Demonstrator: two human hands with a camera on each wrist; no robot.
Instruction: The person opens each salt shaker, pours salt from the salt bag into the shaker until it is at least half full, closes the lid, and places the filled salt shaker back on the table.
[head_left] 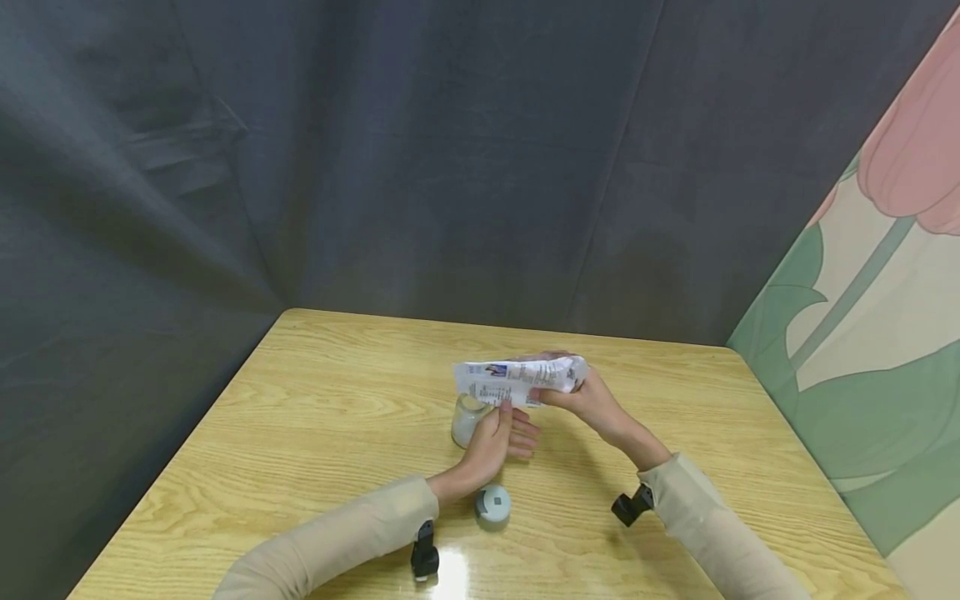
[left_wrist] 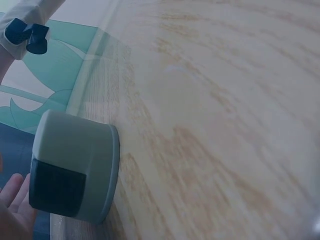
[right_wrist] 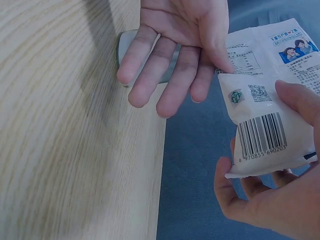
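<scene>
Right hand [head_left: 588,404]: fingers and thumb curled round a soft white packet [head_left: 517,377], thin crinkled film printed with small text, a barcode and a little blue picture; I hold it aloft over the middle of the table [head_left: 337,417]. Left hand [head_left: 491,437]: palm turned up, fingers straight and slightly spread, grasping nothing; my thumb touches the packet's lower edge. Just left of that hand stands a rounded, see-through jar [head_left: 463,423], partly hidden by the hand; packet's left end overlaps its top from my head view, though whether it sits right above the mouth I cannot tell. Nearer me, a squat grey-green cylinder [head_left: 492,505], smooth, with a dark square patch on its side. Tabletop yellowish, streaked with wood grain. Far side: dark, softly creased cloth [head_left: 465,167].
</scene>
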